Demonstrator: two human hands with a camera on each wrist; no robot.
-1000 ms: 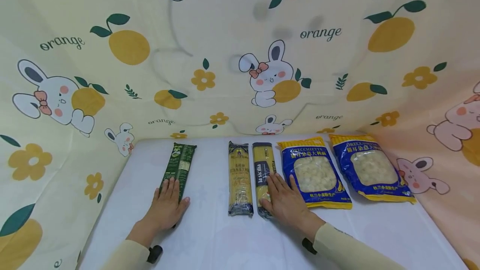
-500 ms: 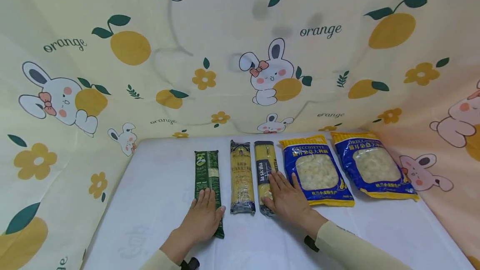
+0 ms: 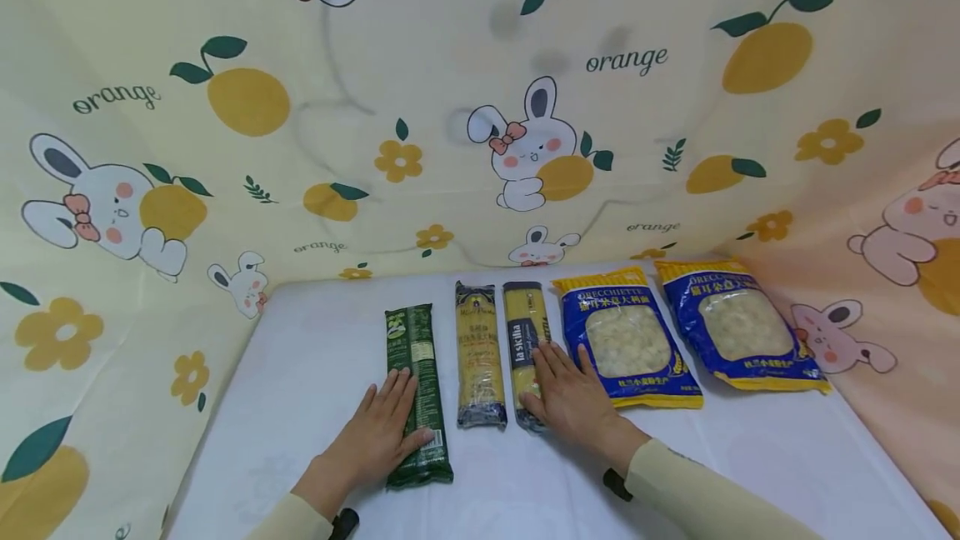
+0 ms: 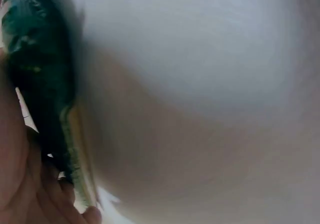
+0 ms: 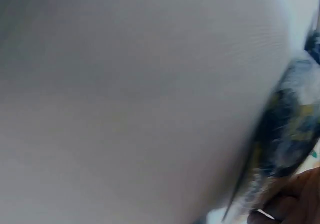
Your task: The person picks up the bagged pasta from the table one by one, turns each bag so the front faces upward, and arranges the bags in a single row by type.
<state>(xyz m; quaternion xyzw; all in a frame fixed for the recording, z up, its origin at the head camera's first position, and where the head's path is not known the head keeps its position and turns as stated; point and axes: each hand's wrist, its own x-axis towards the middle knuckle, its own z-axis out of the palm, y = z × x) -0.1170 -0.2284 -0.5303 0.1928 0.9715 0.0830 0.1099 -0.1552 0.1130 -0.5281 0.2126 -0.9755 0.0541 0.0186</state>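
Your left hand (image 3: 372, 442) lies flat with straight fingers, its thumb and palm edge pressing on the lower part of the green pasta packet (image 3: 415, 397), grasping nothing. That packet lies lengthwise on the white table (image 3: 315, 373), left of the middle, its near end closer to the table's front edge than its neighbours' ends. In the left wrist view the packet (image 4: 40, 98) shows only as a dark green blur beside the hand.

Just right of it, apart by a narrow gap, lies the dark-ended spaghetti packet (image 3: 478, 352), untouched. Next comes the la sicilia spaghetti packet (image 3: 525, 332), just beside it and parallel. Your right hand (image 3: 576, 405) rests open on this packet's near half, fingers straight and spread, covering its lower end; the little-finger side reaches the edge of the first blue orecchiette bag (image 3: 628, 338). The right wrist view gives only a blurred packet end (image 5: 287, 144) against the table.

The second blue orecchiette bag (image 3: 738, 325) lies towards the table's back right corner, just beside the first, near the printed cloth wall (image 3: 480, 107).
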